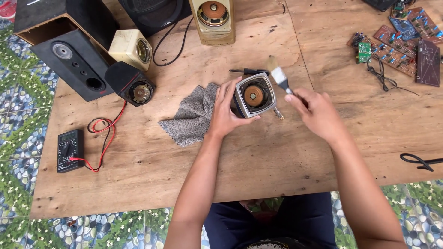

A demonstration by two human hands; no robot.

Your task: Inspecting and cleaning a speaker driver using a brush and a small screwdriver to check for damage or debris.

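While the left hand is gripping the small speaker from its left side, fingers curled around the casing and thumb lying under its lower edge, the right hand is holding a paintbrush by the handle. The right fingers are closing fully around that handle, and the pale bristles are pointing up and away, sitting just beside the speaker's upper right corner; contact between bristles and casing cannot be confirmed. The speaker is resting near the middle of the wooden table, its silver frame and copper-coloured cone facing upward toward the camera.

A grey cloth is lying just left of the left hand, partly under it. A dark screwdriver is lying directly behind the speaker. Further left, a black speaker box, a cream speaker and a small black speaker are standing close together, and a tall beige speaker is standing at the far edge. A multimeter with red and black leads is sitting at the near left. Circuit boards are lying in a group at the far right, well apart from both hands.
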